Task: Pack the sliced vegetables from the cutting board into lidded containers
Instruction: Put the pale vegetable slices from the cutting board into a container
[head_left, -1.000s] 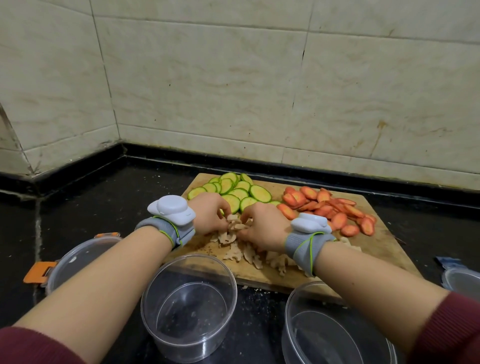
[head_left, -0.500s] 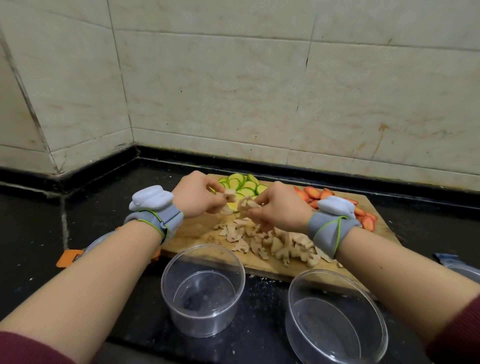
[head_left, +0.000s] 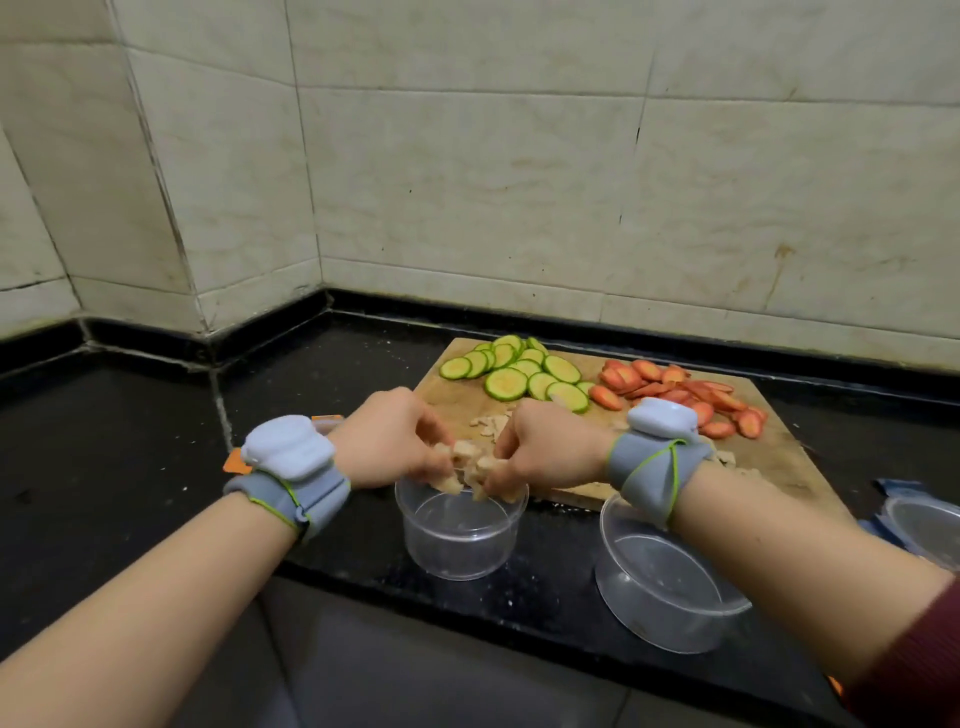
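Pale mushroom slices (head_left: 470, 467) gripped in curled left hand (head_left: 390, 441) and right hand (head_left: 545, 447), over clear round container (head_left: 460, 535), near wooden cutting board (head_left: 779, 457).

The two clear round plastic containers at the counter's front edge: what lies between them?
Nothing: in the head view, only bare black countertop separates the small clear round plastic container from the wider clear round plastic container.

One wide-angle camera, worn on the head, looks forward and down from close range. The rectangular wooden cutting board (head_left: 779, 457) lies right of centre; behind the board the cream tiled wall (head_left: 519, 182) fills the upper half.
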